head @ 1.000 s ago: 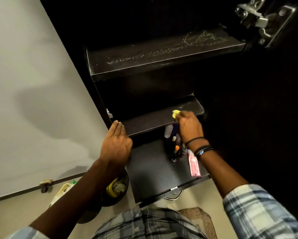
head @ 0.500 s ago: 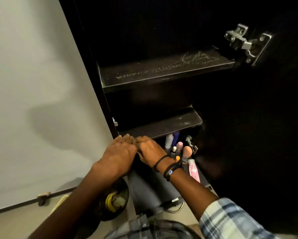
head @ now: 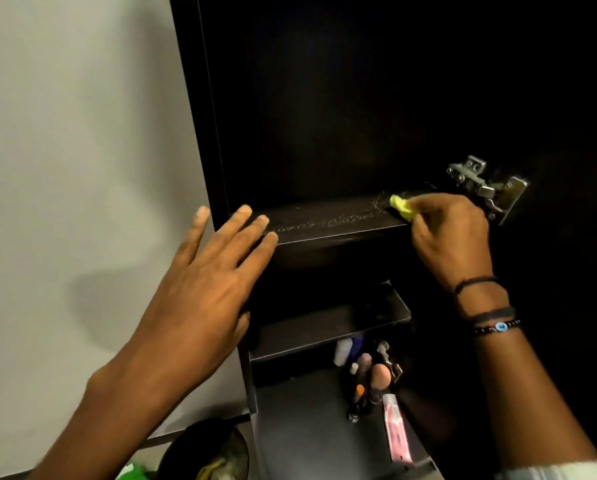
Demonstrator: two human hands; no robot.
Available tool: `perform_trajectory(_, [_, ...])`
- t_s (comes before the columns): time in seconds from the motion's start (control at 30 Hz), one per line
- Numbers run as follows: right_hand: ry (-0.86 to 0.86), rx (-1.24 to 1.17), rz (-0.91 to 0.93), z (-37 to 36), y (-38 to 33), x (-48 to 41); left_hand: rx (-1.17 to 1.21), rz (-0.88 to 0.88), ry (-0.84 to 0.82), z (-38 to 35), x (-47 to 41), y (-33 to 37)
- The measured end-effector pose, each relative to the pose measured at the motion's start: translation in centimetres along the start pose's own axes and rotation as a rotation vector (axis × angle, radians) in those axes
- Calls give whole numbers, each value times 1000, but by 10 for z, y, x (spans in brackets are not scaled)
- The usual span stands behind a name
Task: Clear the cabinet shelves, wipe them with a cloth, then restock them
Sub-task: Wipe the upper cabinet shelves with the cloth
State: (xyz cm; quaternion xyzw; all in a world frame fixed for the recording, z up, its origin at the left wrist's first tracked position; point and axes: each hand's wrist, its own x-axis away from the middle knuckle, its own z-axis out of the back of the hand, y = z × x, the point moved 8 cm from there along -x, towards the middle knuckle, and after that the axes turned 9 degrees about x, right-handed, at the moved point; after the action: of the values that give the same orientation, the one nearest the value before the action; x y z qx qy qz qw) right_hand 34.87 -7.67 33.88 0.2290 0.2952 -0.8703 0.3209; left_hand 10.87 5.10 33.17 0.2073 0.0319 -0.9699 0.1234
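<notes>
One small yellow cloth [head: 402, 206] sits bunched at the right end of the upper shelf [head: 324, 221]. The fingers of the right hand [head: 449, 237] pinch it and press it onto the board just beside the metal hinge [head: 487, 190]. It looks soft, light and limp, likely to fold under pressure, so a wadded hold from above suits it. The left hand [head: 207, 271] hovers flat, fingers straight and spread, holding nothing, its fingertips near the shelf's left front edge. Pale dust streaks mark the dark, hard board, which seems mostly unwiped. Below the lower shelf [head: 324, 327], small bottles [head: 366, 368] stand on the cabinet floor [head: 307, 427] near a pink packet [head: 397, 434]. A pale wall [head: 65, 168] flanks the cabinet's left side.
</notes>
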Motion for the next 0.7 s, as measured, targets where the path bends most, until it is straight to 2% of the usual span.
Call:
perform_trajectory(0.07, [-142, 67, -43, -21, -13, 4, -134, 18, -4, 0, -1, -10])
perform_trajectory(0.1, [-177, 61, 1, -27, -31, 11, -183, 25, 14, 1, -2, -13])
perform_trajectory(0.23, [-308, 37, 503, -49, -149, 68, -308, 0, 113, 3, -6, -18])
perform_trajectory(0.3, [-362, 23, 660, -54, -181, 89, -331, -16, 129, 1, -6, -19])
perform_trajectory(0.33, [-377, -2, 681, -52, -183, 89, -343, -28, 131, 0, -5, -20])
perform_trajectory(0.43, [-351, -33, 531, -38, -144, 54, -378, -60, 137, -8, 0, -26])
perform_trajectory(0.5, [-344, 152, 312, -37, -77, 10, -383, -60, 133, -15, 2, -29])
perform_trajectory(0.6, [-420, 392, -91, -28, 13, -34, -381, -77, 127, -22, 3, -29])
perform_trajectory(0.63, [-440, 392, -128, -31, 18, -37, -361, -77, 132, -23, 4, -29])
perform_trajectory(0.7, [-433, 289, -17, -44, -10, -32, -302, -72, 152, -23, 3, -29])
